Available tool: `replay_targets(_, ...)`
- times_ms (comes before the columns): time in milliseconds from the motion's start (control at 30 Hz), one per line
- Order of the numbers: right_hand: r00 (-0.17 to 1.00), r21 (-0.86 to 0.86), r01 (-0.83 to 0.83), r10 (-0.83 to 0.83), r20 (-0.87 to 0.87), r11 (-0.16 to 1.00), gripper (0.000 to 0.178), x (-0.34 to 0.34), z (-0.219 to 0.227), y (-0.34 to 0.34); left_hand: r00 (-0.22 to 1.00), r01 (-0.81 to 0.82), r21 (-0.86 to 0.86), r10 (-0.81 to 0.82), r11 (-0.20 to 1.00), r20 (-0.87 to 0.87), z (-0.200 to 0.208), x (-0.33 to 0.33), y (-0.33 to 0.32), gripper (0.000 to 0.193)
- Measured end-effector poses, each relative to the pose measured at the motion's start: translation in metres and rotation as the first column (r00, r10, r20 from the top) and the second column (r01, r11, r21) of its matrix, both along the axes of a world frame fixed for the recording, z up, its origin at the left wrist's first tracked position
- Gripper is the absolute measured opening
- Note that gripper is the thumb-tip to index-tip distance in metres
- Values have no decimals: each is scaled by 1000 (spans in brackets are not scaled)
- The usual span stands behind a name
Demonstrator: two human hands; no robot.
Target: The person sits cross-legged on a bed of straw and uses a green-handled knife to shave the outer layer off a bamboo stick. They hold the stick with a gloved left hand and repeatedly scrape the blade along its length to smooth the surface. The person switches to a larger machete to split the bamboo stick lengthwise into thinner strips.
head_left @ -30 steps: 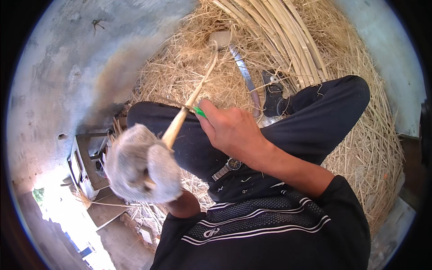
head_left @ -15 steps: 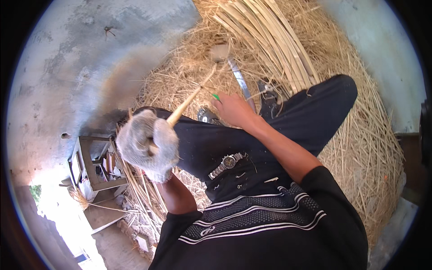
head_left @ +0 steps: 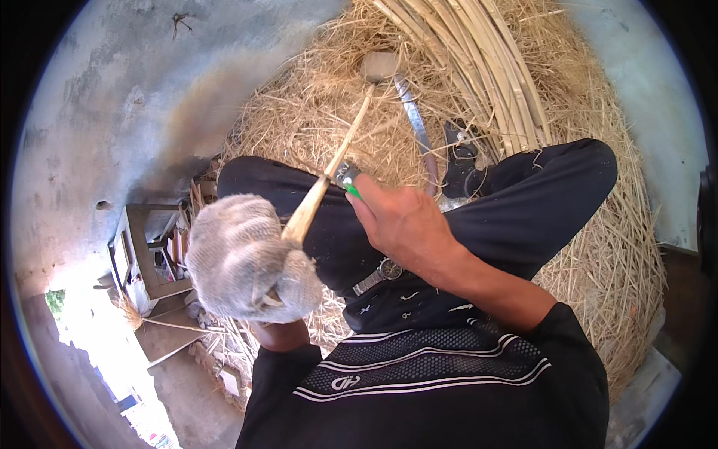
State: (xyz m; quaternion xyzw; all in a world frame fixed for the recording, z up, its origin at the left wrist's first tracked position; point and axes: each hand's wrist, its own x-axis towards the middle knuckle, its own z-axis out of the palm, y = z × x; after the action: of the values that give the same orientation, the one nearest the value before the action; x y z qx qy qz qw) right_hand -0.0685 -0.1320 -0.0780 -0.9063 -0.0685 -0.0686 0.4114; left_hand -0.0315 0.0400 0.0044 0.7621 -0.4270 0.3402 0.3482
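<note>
The left hand (head_left: pixel 250 258), in a grey knit glove, is closed around the near end of a pale cane strip (head_left: pixel 340 153). The strip's long axis runs from that grip up and to the right, away from the body, across the dark trouser leg (head_left: pixel 523 202) and out over the straw (head_left: pixel 314 112). The bare right hand (head_left: pixel 404 221) is closed on a green-handled knife (head_left: pixel 348 182), whose blade meets the strip just beyond the glove. The right hand is nearer the contact point. A bundle of canes (head_left: pixel 479 67) lies far right.
</note>
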Motion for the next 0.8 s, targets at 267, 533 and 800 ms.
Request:
replay_targets(267,994,-104,30,-18,107,994,15,17,-28,3,997,-64,-12,65,998,38,0,1,-10,22)
replay_targets(533,986,-327,166,-165,31,930,19,53,-106,-27,986,-136,-98,126,986,-110,-26,-10,1,17)
replay_targets(800,985,313,93,-42,-164,945,26,32,-41,-26,948,-315,-45,312,948,-56,-34,-19,10,21)
